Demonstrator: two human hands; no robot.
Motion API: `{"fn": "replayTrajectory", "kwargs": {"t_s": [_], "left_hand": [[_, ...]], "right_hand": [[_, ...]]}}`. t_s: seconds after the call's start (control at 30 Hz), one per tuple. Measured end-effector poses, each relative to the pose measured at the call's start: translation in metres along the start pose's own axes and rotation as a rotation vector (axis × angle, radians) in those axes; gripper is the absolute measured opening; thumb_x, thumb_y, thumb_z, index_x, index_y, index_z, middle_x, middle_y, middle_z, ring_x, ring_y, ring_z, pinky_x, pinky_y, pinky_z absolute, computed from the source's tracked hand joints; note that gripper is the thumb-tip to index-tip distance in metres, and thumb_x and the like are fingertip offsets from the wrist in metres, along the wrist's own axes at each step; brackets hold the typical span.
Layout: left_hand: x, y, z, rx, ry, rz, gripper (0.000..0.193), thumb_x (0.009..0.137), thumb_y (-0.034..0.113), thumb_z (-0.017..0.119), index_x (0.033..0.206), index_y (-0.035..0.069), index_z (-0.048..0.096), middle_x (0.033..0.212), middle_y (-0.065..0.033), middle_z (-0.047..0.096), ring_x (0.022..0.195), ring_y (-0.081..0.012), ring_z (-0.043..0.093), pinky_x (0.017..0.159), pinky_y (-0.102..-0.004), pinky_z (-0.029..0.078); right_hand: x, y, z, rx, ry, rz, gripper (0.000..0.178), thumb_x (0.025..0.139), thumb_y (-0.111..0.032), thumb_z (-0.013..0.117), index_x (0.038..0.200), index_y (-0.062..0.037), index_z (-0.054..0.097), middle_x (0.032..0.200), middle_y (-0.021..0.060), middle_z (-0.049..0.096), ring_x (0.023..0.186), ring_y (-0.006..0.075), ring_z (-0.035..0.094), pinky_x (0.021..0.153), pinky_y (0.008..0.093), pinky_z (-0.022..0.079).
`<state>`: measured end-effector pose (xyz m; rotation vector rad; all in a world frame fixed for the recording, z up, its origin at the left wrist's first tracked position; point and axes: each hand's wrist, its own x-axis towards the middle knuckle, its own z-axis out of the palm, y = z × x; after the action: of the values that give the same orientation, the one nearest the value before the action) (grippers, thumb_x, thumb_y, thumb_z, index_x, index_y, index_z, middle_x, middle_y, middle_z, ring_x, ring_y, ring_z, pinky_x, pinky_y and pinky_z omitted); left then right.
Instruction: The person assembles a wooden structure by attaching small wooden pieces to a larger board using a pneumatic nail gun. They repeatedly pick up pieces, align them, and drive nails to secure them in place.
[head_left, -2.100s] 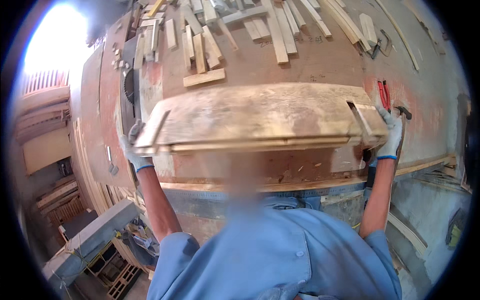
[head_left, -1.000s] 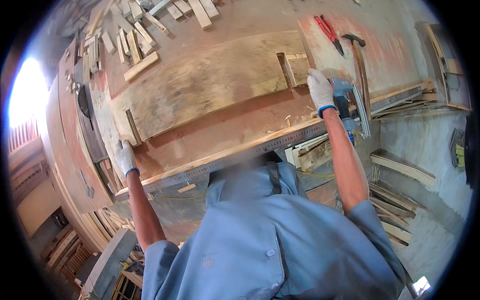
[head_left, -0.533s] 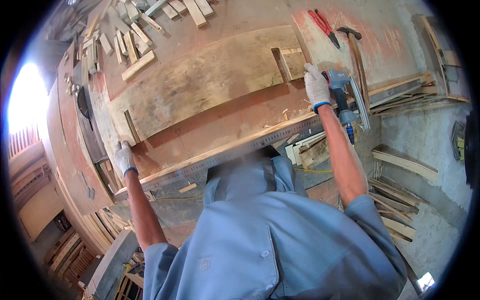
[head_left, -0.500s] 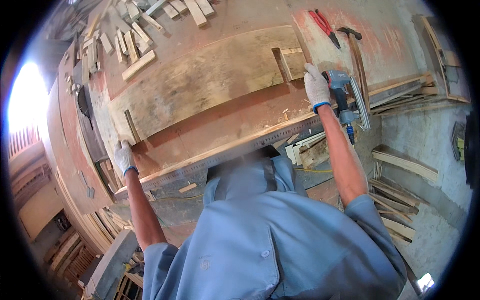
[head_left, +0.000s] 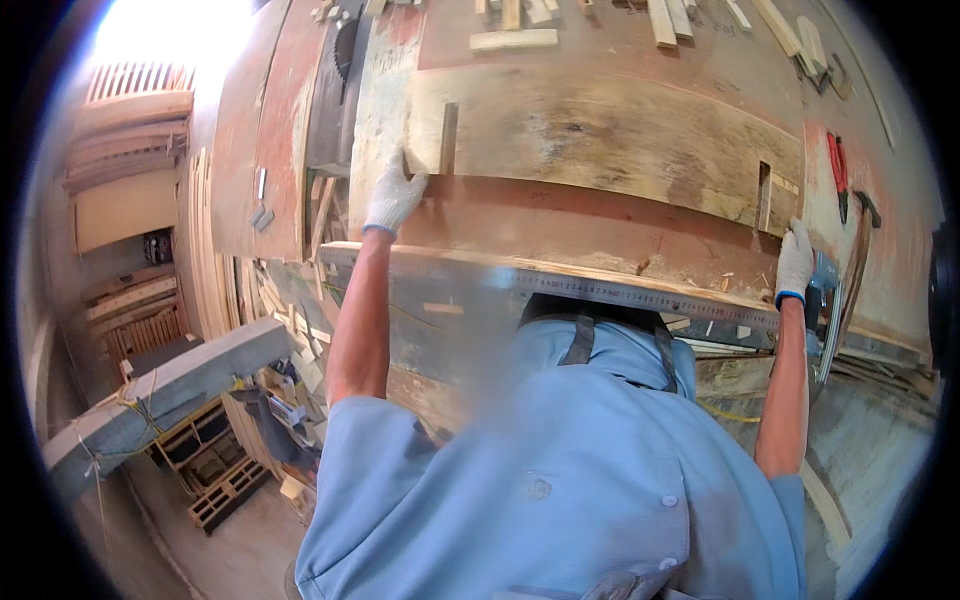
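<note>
A long plywood board (head_left: 600, 130) with a strip standing near its left end and a slot near its right end lies across the workbench (head_left: 560, 215). My left hand (head_left: 397, 195), in a white knitted glove, grips the board's near left corner. At the near right corner my right hand (head_left: 795, 262), gloved the same way, is closed on the board's edge; some of its fingers are hidden. A grey-blue pneumatic nail gun (head_left: 824, 280) lies right beside my right hand, partly behind the wrist. Along the bench's near edge runs a metal ruler (head_left: 590, 290).
Red-handled pliers (head_left: 838, 170) and a hammer (head_left: 866, 212) lie to the right. Wood offcuts (head_left: 515, 40) are scattered beyond the board. A circular saw blade (head_left: 345, 55) stands at the far left. A concrete beam (head_left: 180, 385) and wooden pallets (head_left: 225, 485) are at the lower left.
The view has swung left, so the bench and both hands appear farther right. Both hands stay at the same corners of the board, which has not clearly moved on the bench.
</note>
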<state>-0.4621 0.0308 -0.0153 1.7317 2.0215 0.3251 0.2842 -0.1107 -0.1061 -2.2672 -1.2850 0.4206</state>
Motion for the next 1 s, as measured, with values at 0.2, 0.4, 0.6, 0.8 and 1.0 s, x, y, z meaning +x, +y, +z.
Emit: {"fn": "replayTrajectory", "kwargs": {"t_s": [0.2, 0.4, 0.6, 0.8, 1.0], "left_hand": [[-0.001, -0.016, 0.02, 0.137, 0.065, 0.027, 0.084, 0.09, 0.029, 0.075, 0.156, -0.007, 0.038, 0.148, -0.033, 0.053, 0.138, -0.0441, 0.053, 0.115, -0.0455, 0.044], [0.003, 0.015, -0.01, 0.056, -0.153, -0.044, 0.089, 0.09, 0.038, 0.076, 0.157, -0.007, 0.037, 0.15, -0.0322, 0.052, 0.143, -0.0435, 0.048, 0.119, -0.0452, 0.04], [0.049, 0.038, 0.013, 0.077, 0.151, 0.169, 0.089, 0.092, 0.043, 0.073, 0.155, -0.01, 0.039, 0.155, -0.0335, 0.047, 0.146, -0.0438, 0.044, 0.123, -0.0456, 0.034], [0.06, 0.044, 0.051, 0.388, 0.224, 0.092, 0.088, 0.093, 0.046, 0.072, 0.155, -0.009, 0.04, 0.155, -0.0339, 0.046, 0.145, -0.0465, 0.044, 0.122, -0.0485, 0.034], [0.06, 0.053, 0.035, 0.352, 0.155, 0.034, 0.088, 0.092, 0.04, 0.074, 0.158, -0.006, 0.037, 0.157, -0.0321, 0.045, 0.146, -0.0458, 0.042, 0.123, -0.0482, 0.033]], "right_hand": [[0.005, -0.01, -0.009, -0.012, -0.041, 0.049, 0.043, 0.102, -0.018, 0.053, 0.138, 0.0021, 0.065, 0.14, 0.0165, 0.068, 0.134, 0.0275, 0.06, 0.116, 0.0361, 0.042], [0.015, -0.015, -0.029, -0.209, -0.098, 0.032, 0.051, 0.102, -0.031, 0.057, 0.142, 0.0005, 0.061, 0.14, 0.0222, 0.066, 0.136, 0.0351, 0.058, 0.116, 0.0407, 0.042], [0.043, -0.102, -0.028, -0.528, -0.315, 0.338, 0.093, 0.092, -0.072, 0.053, 0.152, -0.0013, 0.051, 0.138, 0.0337, 0.062, 0.129, 0.0489, 0.06, 0.111, 0.0544, 0.045], [0.029, -0.14, -0.007, -0.472, -0.08, 0.251, 0.088, 0.082, -0.058, 0.074, 0.138, 0.0049, 0.047, 0.132, 0.033, 0.063, 0.125, 0.0461, 0.062, 0.107, 0.0508, 0.05], [0.032, -0.15, -0.003, -0.468, -0.076, 0.331, 0.085, 0.081, -0.061, 0.075, 0.13, 0.0035, 0.05, 0.125, 0.0327, 0.064, 0.12, 0.0469, 0.063, 0.103, 0.0526, 0.051]]}}
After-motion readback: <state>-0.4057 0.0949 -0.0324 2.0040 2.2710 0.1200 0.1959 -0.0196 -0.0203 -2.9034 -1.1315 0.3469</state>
